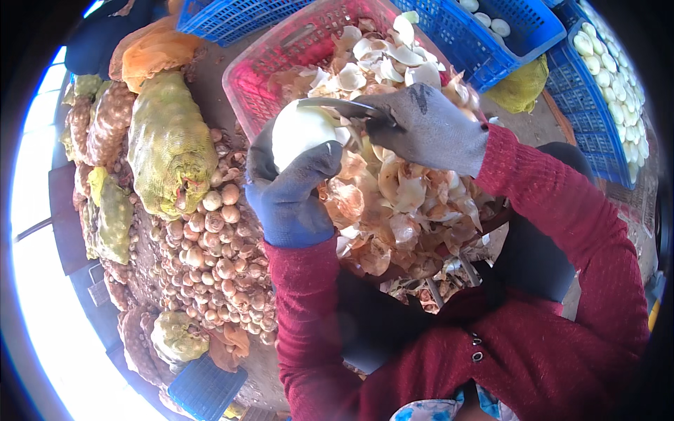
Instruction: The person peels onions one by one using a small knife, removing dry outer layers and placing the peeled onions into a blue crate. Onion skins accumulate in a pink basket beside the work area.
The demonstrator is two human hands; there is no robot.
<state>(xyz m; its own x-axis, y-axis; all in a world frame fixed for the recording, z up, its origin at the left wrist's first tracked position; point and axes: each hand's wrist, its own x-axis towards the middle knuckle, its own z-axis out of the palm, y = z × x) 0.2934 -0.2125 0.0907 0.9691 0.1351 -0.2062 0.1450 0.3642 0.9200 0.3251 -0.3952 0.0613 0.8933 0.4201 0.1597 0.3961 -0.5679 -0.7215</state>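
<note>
My left hand (295, 184), in a blue and grey work glove, grips a peeled white onion (300, 134) with the thumb across its near side. A knife (342, 107) is in my gloved right hand (426, 129), its blade lying against the top of the onion. Some skin hangs from the onion's right side. Below both hands, onion peels (400, 200) are heaped in front of me, papery brown and thick white pieces together. Behind them the red plastic crate (258, 79) also contains peels. The knife's handle is mostly hidden by my right fingers.
Unpeeled onions (221, 268) are spread over the floor at left, beside a full yellow mesh sack (171, 142). Blue crates (474, 42) stand at the back, one with a few peeled onions. Another blue crate (584, 100) at right is full of peeled onions.
</note>
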